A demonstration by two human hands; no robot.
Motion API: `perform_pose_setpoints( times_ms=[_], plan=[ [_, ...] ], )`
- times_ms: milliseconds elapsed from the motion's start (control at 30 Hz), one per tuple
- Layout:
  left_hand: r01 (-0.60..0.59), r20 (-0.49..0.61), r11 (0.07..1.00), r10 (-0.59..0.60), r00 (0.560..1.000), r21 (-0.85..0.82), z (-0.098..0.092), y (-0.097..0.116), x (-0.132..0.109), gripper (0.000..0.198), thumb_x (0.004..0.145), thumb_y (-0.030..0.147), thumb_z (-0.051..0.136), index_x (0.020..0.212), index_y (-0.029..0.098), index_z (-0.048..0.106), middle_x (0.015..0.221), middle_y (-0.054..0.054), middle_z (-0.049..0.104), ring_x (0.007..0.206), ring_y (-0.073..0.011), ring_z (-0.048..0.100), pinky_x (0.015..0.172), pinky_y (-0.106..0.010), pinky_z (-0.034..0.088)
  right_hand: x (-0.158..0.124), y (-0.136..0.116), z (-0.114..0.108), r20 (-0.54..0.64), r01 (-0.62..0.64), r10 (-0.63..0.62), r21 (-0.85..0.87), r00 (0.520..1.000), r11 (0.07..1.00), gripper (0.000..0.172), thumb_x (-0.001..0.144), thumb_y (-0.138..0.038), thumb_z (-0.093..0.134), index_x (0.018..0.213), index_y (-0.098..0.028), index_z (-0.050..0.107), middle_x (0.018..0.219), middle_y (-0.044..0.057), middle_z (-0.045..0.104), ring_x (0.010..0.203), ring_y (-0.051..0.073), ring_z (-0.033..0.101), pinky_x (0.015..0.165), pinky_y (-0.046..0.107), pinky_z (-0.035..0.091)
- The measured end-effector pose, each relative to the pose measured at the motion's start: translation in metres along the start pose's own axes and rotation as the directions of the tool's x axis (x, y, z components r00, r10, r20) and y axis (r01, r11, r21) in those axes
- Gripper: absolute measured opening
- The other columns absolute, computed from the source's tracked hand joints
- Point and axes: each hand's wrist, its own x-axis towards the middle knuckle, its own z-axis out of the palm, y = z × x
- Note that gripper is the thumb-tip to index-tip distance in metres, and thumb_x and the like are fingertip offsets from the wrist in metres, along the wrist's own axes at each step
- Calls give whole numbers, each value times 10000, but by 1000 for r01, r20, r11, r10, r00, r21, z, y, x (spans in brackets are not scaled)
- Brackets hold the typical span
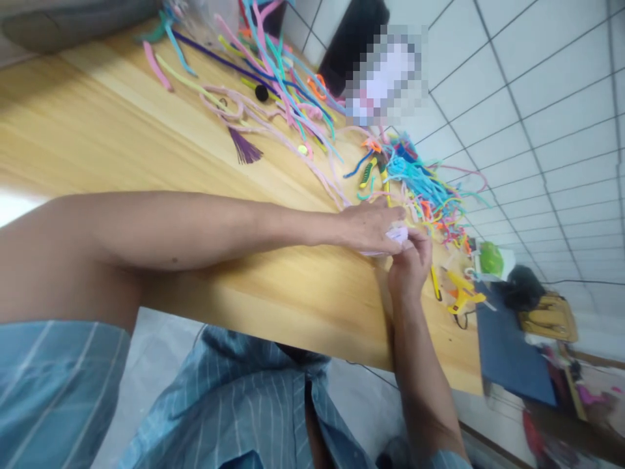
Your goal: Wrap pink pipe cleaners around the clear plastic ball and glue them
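My left hand (374,225) reaches across the wooden table, palm down, its fingers closed on a small pale lilac piece (398,234) that looks like bent pipe cleaner. From the other side my right hand (413,257) pinches the same piece with bent fingers. Much of the piece is hidden by the fingers, and its exact shape is blurred. Long pale pink pipe cleaners (312,166) run toward my left wrist. Just beyond the hands lie pliers with yellow and green handles (368,172).
A yellow glue gun (459,293) and a slim yellow tool (435,283) lie right of my hands. Beyond them is a heap of blue pipe cleaners (424,179). A purple tassel (245,146) lies among loose stems. The table's near edge (273,339) runs before my body.
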Motion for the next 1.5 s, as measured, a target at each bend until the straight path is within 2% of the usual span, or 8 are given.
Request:
perform_pose_setpoints(
  times_ms=[233,367,533,667,800,1067,1333,1500],
  plan=[
    [14,8,1000,-14,1000,-11,-3,3,-4,648,924,522,658,1495,236,548,1440,-174,603,1380,-399,611,1091,-558,565,-5,1,3,-10,-7,8,47,1000,999,317,705,-263,727,1021,-235,725,959,-25,731,857,176,668,813,318,512],
    [-2,9,1000,2,1000,-21,-5,3,-9,580,950,451,643,1469,203,569,1436,-179,613,1375,-388,613,1129,-570,549,-10,0,2,-4,7,-7,33,1000,999,301,751,-284,752,1047,-235,726,979,-13,733,880,184,675,867,347,531],
    [-156,-56,988,154,986,-23,3,-9,-13,413,945,386,690,1309,198,636,1352,-158,643,1420,-366,571,1157,-547,539,-16,0,-2,28,64,-63,-25,998,998,320,786,-315,813,1089,-255,728,1058,22,721,1025,226,680,952,400,558],
    [-253,-131,967,247,960,-31,12,-22,-12,552,889,343,775,1390,220,579,1390,-144,616,1393,-332,583,1169,-526,537,-18,0,-4,61,108,-104,-56,993,993,338,797,-379,837,1100,-280,724,1113,42,687,1063,238,658,923,397,583],
    [-279,-125,958,269,955,-68,15,-27,-12,679,831,403,865,1417,236,564,1431,-138,592,1407,-333,576,1199,-531,520,-19,-1,-5,81,102,-97,-56,992,993,335,815,-407,841,1110,-300,725,1140,45,651,1105,241,643,942,403,585],
    [-288,-110,955,279,954,-76,13,-26,-18,581,948,371,729,1474,231,525,1499,-170,553,1463,-334,541,1230,-547,499,-24,-1,-7,130,115,-102,-92,986,989,322,876,-430,820,1156,-324,703,1200,55,616,1163,252,637,994,441,594],
    [-334,-49,940,332,942,-62,5,-28,-18,603,956,347,677,1509,229,470,1499,-192,543,1481,-363,509,1234,-589,484,-24,-2,-7,166,175,-157,-96,973,980,324,899,-371,810,1197,-330,688,1218,52,606,1173,246,638,955,416,609],
    [-352,-83,934,347,934,-67,7,-31,-18,637,955,392,696,1526,265,446,1498,-176,565,1465,-371,521,1221,-612,483,-25,-3,-5,172,219,-195,-135,966,966,319,907,-378,788,1202,-338,674,1218,54,624,1163,255,640,958,442,602]
  ],
)
